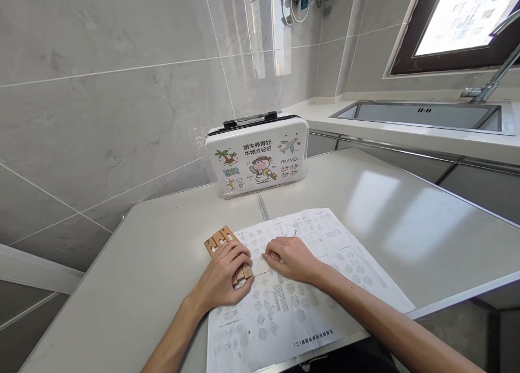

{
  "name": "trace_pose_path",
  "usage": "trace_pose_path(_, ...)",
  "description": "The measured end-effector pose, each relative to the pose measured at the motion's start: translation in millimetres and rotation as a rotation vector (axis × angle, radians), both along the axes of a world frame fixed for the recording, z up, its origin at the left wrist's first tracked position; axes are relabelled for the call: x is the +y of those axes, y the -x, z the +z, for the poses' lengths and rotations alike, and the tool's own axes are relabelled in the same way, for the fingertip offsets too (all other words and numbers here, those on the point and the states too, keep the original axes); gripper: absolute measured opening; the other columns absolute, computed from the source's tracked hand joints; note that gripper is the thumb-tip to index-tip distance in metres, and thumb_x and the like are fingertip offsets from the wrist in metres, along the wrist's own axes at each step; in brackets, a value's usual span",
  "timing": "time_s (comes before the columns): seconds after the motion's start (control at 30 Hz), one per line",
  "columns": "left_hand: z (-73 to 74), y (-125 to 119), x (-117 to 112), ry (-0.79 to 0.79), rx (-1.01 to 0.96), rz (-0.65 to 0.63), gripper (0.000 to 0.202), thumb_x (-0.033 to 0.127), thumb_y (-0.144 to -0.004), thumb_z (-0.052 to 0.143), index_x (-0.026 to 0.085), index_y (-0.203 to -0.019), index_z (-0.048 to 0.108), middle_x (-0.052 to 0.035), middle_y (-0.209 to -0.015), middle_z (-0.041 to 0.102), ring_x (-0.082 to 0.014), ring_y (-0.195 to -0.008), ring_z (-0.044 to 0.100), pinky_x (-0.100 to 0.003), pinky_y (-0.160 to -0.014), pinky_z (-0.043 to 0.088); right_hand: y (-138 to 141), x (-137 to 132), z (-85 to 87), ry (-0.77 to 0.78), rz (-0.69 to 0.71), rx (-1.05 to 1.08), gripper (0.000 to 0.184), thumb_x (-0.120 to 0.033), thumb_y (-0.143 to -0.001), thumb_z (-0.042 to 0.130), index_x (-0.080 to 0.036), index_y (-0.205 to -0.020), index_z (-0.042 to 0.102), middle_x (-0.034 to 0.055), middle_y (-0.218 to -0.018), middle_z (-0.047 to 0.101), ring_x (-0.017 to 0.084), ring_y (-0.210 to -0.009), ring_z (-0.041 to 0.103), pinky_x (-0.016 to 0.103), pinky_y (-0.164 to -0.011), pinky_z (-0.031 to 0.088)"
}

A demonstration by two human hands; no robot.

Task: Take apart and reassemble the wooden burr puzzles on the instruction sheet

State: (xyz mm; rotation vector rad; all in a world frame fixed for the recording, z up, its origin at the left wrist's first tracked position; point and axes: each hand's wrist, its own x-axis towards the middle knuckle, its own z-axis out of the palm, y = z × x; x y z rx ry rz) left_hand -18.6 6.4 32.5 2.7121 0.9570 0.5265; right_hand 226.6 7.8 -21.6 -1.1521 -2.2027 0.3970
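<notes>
Under the curled fingers of my left hand (pixel 227 270) is a set of flat wooden puzzle pieces (pixel 219 239). They lie side by side with slots cut in them, and the far ends carry dark number marks. Part of the set is covered by my palm and fingers. My right hand (pixel 290 258) rests on a large printed sheet (pixel 317 313), its fingers bent inward. Anything inside those fingers is hidden. Rows of small puzzle diagrams fill the sheet, which lies beneath the right hand and reaches the left one.
A white case (pixel 260 162) with cartoon prints and a black handle stands upright at the table's back, against the tiled wall (pixel 142 118). The pale table (pixel 162 227) has a seam down the middle. On the right are a sink (pixel 418 116) and its faucet (pixel 487 86).
</notes>
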Motion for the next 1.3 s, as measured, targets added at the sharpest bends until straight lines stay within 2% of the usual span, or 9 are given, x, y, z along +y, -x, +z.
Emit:
trace_pose_path(0.27, 3.9, 7, 4, -0.009, 0.022, -0.025, 0.026, 0.017, -0.073, 0.066, 0.029, -0.096, 0.069, -0.0055, -0.101, 0.072, -0.0296, -0.107, 0.065, -0.048, -0.098, 0.054, 0, 1, -0.2, -0.005, -0.005, -0.008, 0.025, -0.025, -0.103, 0.055, -0.02, -0.08, 0.061, 0.0004, -0.074, 0.066, 0.014, -0.067, 0.058, 0.028, -0.063, 0.031)
trace_pose_path(0.4, -1.1, 12, 9, -0.048, -0.024, 0.015, 0.022, 0.027, -0.079, 0.07, 0.028, -0.101, 0.067, -0.0063, -0.107, 0.073, -0.0296, -0.109, 0.064, -0.048, -0.098, 0.052, 0, 1, 0.4, 0.004, -0.004, 0.001, 0.025, -0.025, -0.103, 0.053, -0.02, -0.079, 0.061, 0.0009, -0.074, 0.067, 0.014, -0.067, 0.058, 0.028, -0.062, 0.031)
trace_pose_path(0.5, -7.9, 18, 16, -0.142, -0.108, 0.15, 0.011, 0.03, -0.094, 0.059, 0.026, -0.101, 0.067, -0.0062, -0.106, 0.074, -0.0273, -0.106, 0.065, -0.047, -0.096, 0.05, 0, 1, 0.4, 0.022, -0.008, 0.003, 0.026, -0.024, -0.102, 0.053, -0.021, -0.077, 0.06, 0.0005, -0.072, 0.065, 0.014, -0.065, 0.057, 0.027, -0.061, 0.031)
trace_pose_path(0.63, -18.1, 29, 28, -0.238, -0.23, 0.387, 0.032, 0.025, -0.105, 0.034, 0.025, -0.101, 0.066, -0.0064, -0.105, 0.074, -0.0266, -0.104, 0.064, -0.048, -0.097, 0.046, 0, 1, -0.2, 0.031, -0.011, 0.011, 0.027, -0.023, -0.102, 0.053, -0.021, -0.076, 0.06, 0.0003, -0.07, 0.064, 0.014, -0.064, 0.056, 0.028, -0.06, 0.031)
trace_pose_path(0.73, -26.5, 38, 38, -0.258, -0.279, 0.576, 0.03, 0.028, -0.106, 0.033, 0.024, -0.103, 0.063, -0.0082, -0.109, 0.07, -0.0284, -0.107, 0.061, -0.049, -0.1, 0.045, 0, 0, -0.2, 0.03, -0.009, 0.01, 0.027, -0.023, -0.102, 0.052, -0.021, -0.076, 0.06, 0.0003, -0.069, 0.064, 0.014, -0.063, 0.055, 0.028, -0.06, 0.032)
trace_pose_path(0.9, -40.8, 54, 54, -0.123, -0.36, 0.809, 0.024, 0.031, -0.102, 0.039, 0.023, -0.11, 0.06, -0.0114, -0.119, 0.064, -0.0315, -0.12, 0.057, -0.052, -0.107, 0.045, 0, 1, 0.6, 0.034, -0.006, 0.01, 0.028, -0.023, -0.102, 0.051, -0.021, -0.075, 0.059, 0.0009, -0.069, 0.064, 0.015, -0.063, 0.056, 0.027, -0.06, 0.031)
trace_pose_path(1.03, -47.6, 62, 62, 0.055, -0.455, 0.919, 0.023, 0.027, -0.098, 0.041, 0.022, -0.112, 0.058, -0.0119, -0.125, 0.064, -0.0302, -0.124, 0.058, -0.051, -0.109, 0.046, 0, 1, 0.6, 0.048, -0.007, 0.002, 0.029, -0.023, -0.102, 0.05, -0.021, -0.075, 0.058, 0.0016, -0.069, 0.065, 0.015, -0.063, 0.055, 0.027, -0.059, 0.03)
trace_pose_path(1.13, -49.4, 64, 65, 0.133, -0.467, 0.934, 0.023, 0.027, -0.097, 0.042, 0.022, -0.113, 0.058, -0.0115, -0.125, 0.066, -0.0296, -0.123, 0.06, -0.051, -0.109, 0.046, 0, 2, 0.1, 0.04, -0.008, 0.009, 0.029, -0.023, -0.102, 0.05, -0.021, -0.074, 0.057, 0.0009, -0.068, 0.064, 0.014, -0.062, 0.055, 0.027, -0.059, 0.029)
trace_pose_path(1.3, -50.7, 64, 66, 0.16, -0.453, 0.905, 0.024, 0.028, -0.097, 0.043, 0.021, -0.113, 0.059, -0.0109, -0.125, 0.068, -0.0292, -0.122, 0.061, -0.05, -0.109, 0.046, -1, 2, -0.1, 0.028, 0.0, 0.015, 0.028, -0.022, -0.102, 0.052, -0.021, -0.074, 0.057, 0.0006, -0.068, 0.064, 0.014, -0.062, 0.055, 0.027, -0.059, 0.029)
